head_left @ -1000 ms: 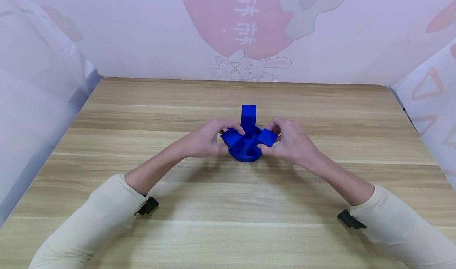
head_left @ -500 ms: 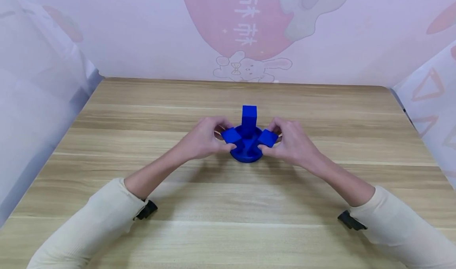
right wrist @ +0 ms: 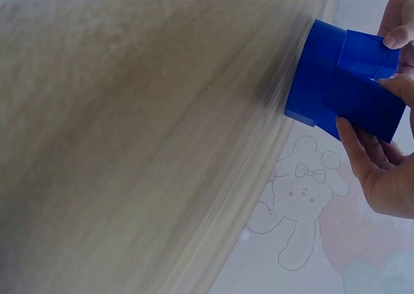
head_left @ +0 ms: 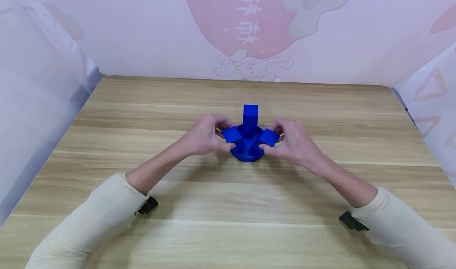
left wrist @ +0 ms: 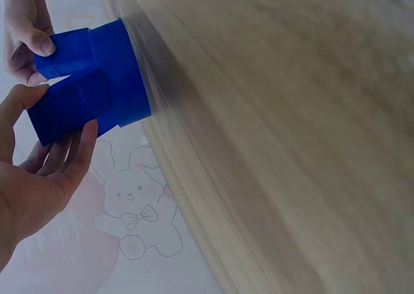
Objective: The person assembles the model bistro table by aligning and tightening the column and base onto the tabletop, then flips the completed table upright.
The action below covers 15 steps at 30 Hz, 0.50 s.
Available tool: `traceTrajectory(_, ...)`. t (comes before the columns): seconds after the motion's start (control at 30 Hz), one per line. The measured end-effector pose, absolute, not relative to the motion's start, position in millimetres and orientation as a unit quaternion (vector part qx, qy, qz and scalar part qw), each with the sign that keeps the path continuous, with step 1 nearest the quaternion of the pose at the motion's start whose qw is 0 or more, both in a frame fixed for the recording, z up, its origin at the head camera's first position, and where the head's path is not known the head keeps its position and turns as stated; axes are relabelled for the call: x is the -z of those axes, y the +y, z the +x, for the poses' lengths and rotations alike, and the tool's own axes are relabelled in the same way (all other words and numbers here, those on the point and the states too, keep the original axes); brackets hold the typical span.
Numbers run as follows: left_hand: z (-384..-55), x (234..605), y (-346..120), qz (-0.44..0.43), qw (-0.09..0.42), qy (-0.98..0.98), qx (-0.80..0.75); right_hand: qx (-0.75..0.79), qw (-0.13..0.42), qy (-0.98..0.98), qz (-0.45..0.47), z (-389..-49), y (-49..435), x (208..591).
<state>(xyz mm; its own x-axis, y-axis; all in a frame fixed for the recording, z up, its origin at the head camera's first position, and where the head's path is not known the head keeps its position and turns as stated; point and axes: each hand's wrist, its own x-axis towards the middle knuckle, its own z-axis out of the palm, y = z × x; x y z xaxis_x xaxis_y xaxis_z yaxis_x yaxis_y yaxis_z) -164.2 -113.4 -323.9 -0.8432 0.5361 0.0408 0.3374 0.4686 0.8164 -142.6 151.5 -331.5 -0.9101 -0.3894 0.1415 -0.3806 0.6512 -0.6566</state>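
Note:
A round blue base [head_left: 247,157] stands on the wooden table, with three blue square blocks rising from it. The rear block [head_left: 251,116] is upright and untouched. My left hand [head_left: 206,136] pinches the left block [head_left: 232,134] between thumb and fingers; in the left wrist view this block [left wrist: 68,109] reaches into the base [left wrist: 123,67]. On the other side, my right hand [head_left: 290,144] pinches the right block [head_left: 269,137] the same way. The right wrist view shows that block [right wrist: 369,106] against the base [right wrist: 314,74]. The lower ends of the blocks are hidden inside the base.
The wooden table [head_left: 235,205] extends around the base on all sides. A pale printed curtain [head_left: 160,31] hangs behind its far edge. Dark wrist devices [head_left: 147,205] show under both sleeve cuffs.
My left hand's forefinger has drawn back from the top of the left block to its far side, and the thumb has come onto its near side. My right hand keeps its grip.

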Motion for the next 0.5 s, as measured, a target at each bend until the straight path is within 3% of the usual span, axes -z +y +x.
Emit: traceTrajectory(0.5,-172.8,328.6,-115.7,0.274,0.121,0.834,-0.463,0.367,0.011,0.906,-0.212,-143.0,151.9,331.2)
